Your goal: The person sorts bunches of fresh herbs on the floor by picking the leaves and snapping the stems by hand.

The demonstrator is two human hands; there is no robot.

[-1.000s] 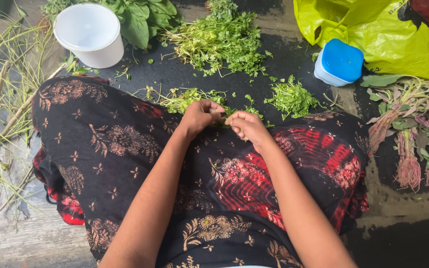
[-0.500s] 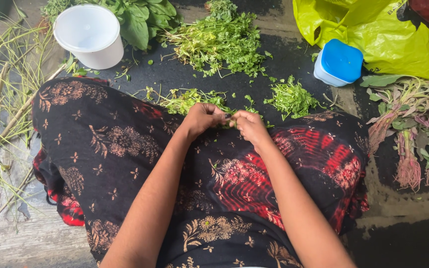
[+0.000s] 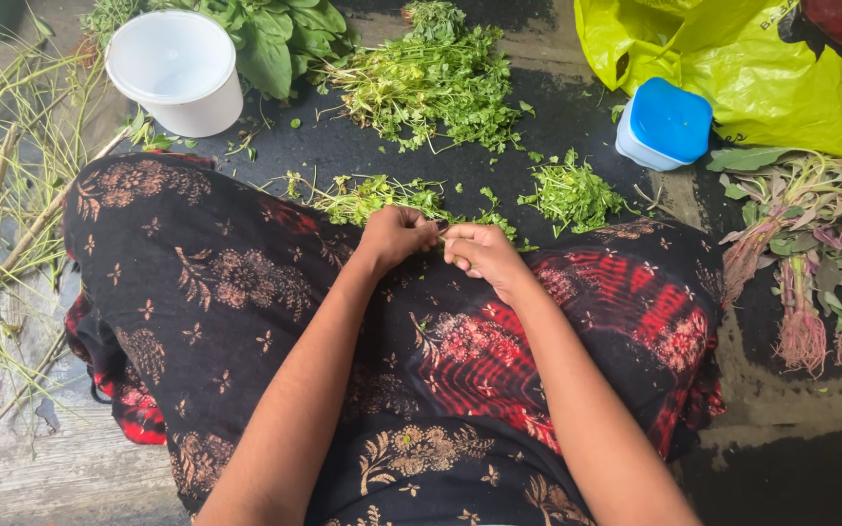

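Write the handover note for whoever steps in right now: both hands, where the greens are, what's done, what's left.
Left hand and right hand: closed together over the lap, pinching a thin green sprig between them.
Unpicked herb bunch lies ahead on the dark mat; a white tub stands to its left.
Done: two small heaps of picked leaves, one just beyond the left hand, one right of it.
Left: the big bunch, apparently untouched; bare stalks lie far left.

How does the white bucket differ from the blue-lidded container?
The white bucket is round, open-topped and larger; the blue-lidded container is squarish, closed and smaller. The bucket stands at the far left by the stalks, the container at the far right against the yellow bag. Both stand upright on the dark ground.
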